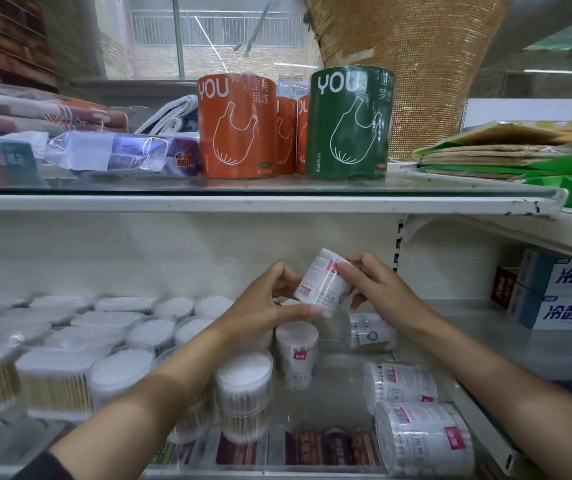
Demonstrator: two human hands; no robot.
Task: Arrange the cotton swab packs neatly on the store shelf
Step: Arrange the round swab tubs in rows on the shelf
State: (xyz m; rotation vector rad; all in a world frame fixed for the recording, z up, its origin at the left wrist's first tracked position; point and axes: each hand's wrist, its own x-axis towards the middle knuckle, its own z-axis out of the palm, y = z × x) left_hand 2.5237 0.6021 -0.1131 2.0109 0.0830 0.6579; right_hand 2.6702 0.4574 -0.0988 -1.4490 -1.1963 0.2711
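Note:
A white cylindrical cotton swab pack (319, 284) with a pink label is held tilted above the lower shelf (468, 344). My left hand (270, 303) grips its lower left side and my right hand (371, 282) grips its upper right side. Below them one swab pack (296, 351) stands upright. Three more packs lie on their sides at the right: one near the back (372, 331), one in the middle (400, 386), one at the front (423, 441). Several round and rectangular swab tubs (104, 344) stand in rows on the left.
The upper shelf (243, 202) carries orange (237, 126) and green (348, 124) bag rolls, folded towels and flat packets. Blue and white boxes (561, 292) stand at the lower shelf's right end. Small dark items line the shelf's front edge (312, 448).

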